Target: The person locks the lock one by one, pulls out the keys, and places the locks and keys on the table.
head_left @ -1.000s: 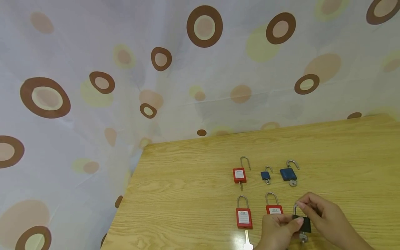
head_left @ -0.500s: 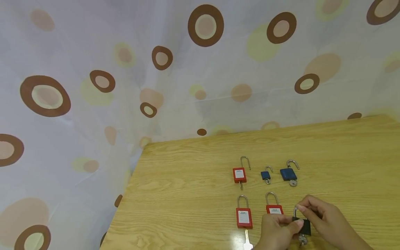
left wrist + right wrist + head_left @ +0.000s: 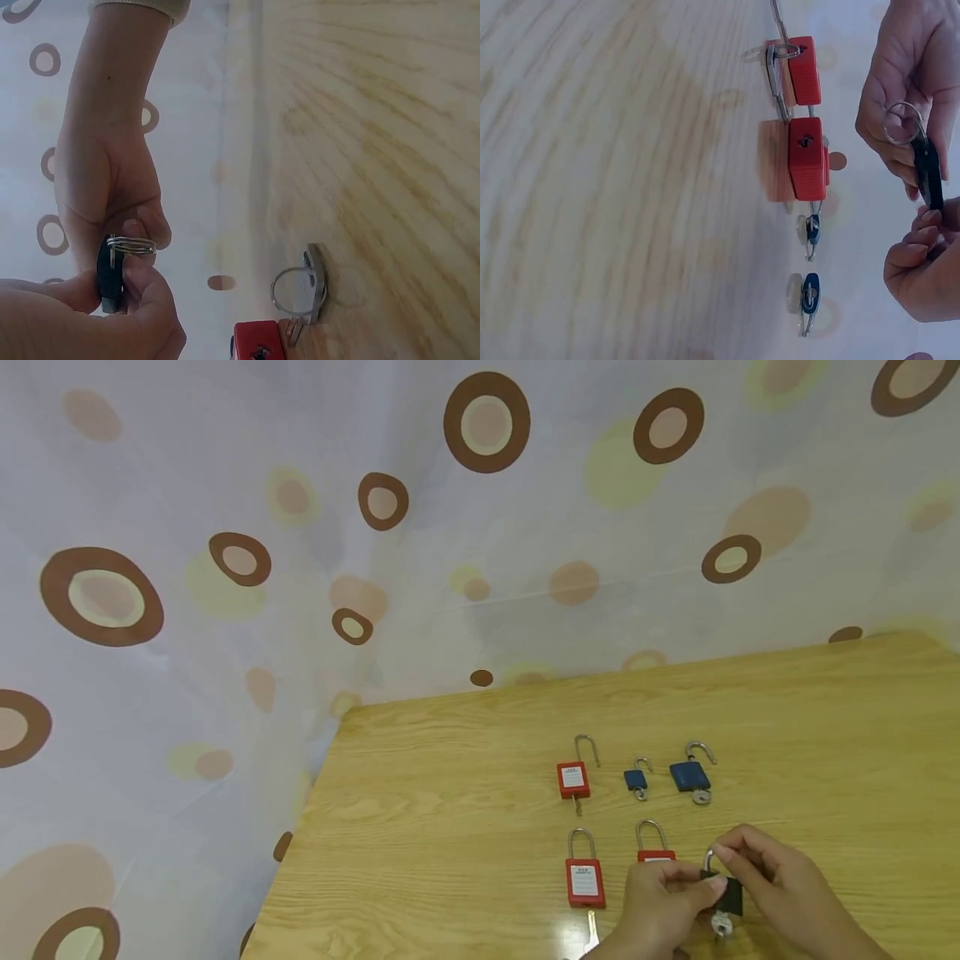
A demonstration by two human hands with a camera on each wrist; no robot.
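Note:
My left hand pinches the body of a black padlock, its thumb lying across the front. Keys on a ring hang from the padlock's lower end; the metal ring also shows in the left wrist view. With thumb and forefinger, my right hand pinches the top of the padlock's silver shackle. Whether that shackle is latched cannot be seen. Just behind the left hand, a red padlock with its shackle closed is partly hidden.
Another closed red padlock lies further left, a key below it. In the back row lie a red padlock, a small blue padlock and a larger blue padlock, their shackles open. A dotted curtain borders the wooden table.
The left hand has shifted slightly up and covers more of the red padlock behind it. The black padlock has tilted a little, its keys swinging left. Both hands keep their hold.

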